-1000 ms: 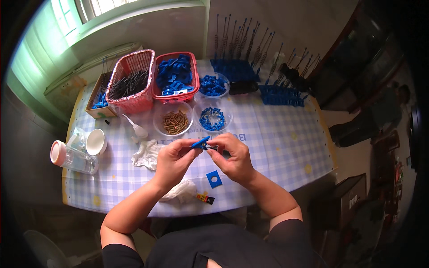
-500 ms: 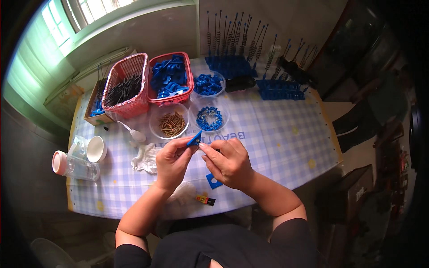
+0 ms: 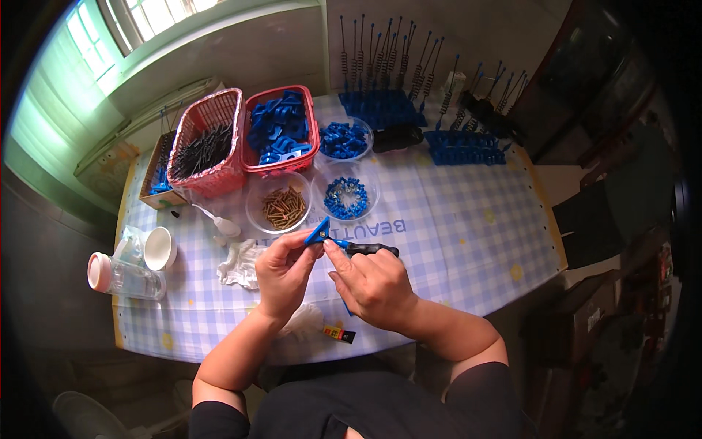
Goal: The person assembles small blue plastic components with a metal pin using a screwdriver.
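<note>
My left hand pinches a blue plastic piece between thumb and fingers, tilted up, with a small brass-coloured spot in it. My right hand has its index finger stretched out, the tip at the near side of that piece; the thumb is apart and the other fingers curl. A black-handled tool with a blue front end shows just beyond my right hand, partly covered by it. Below my right palm, a sliver of another blue piece lies on the checked tablecloth.
Clear bowls hold brass screws, small blue-and-metal parts and blue parts. Behind them stand a red tub of blue pieces and a basket of black rods. Spring rods in blue bases are at the back. A jar lies left.
My right thumb has moved away from the index fingertip. The blue piece in my left hand has turned to show more of its face. More of the black-handled tool is visible.
</note>
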The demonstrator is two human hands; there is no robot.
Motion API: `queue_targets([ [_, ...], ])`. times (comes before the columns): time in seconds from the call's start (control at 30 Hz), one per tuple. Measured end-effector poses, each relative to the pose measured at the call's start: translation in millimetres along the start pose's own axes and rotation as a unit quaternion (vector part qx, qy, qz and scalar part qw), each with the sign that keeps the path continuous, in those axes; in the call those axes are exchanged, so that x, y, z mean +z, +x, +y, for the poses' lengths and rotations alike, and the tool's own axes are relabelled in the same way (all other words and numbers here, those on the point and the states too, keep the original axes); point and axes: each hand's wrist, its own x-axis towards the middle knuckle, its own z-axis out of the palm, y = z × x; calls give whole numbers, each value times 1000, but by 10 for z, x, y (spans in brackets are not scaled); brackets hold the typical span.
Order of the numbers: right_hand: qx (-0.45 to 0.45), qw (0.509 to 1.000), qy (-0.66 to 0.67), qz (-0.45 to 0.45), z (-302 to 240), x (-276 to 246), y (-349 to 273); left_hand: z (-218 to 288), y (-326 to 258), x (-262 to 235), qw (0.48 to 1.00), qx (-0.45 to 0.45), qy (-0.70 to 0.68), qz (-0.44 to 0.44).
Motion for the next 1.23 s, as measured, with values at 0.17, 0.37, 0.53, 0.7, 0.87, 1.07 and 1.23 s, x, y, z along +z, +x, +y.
queue_targets([
  [0.17,-1,1000,-5,-22,-26,-2,-27,-25,2,17,996,63,55,6],
  [0.37,7,1000,-1,-28,-50,21,-49,14,24,33,981,126,146,14],
  [0.53,4,1000,4,-24,-59,35,-64,9,35,24,972,153,178,20],
  [0.7,0,1000,8,-24,-60,44,-76,32,49,9,951,183,248,27],
  [0.87,11,999,13,-44,-75,20,-69,62,65,14,937,204,283,32],
  [1.07,9,999,15,-45,-77,6,-58,85,66,19,932,211,292,31],
  [1.23,12,999,17,-47,-74,5,-57,104,67,20,929,214,300,27],
])
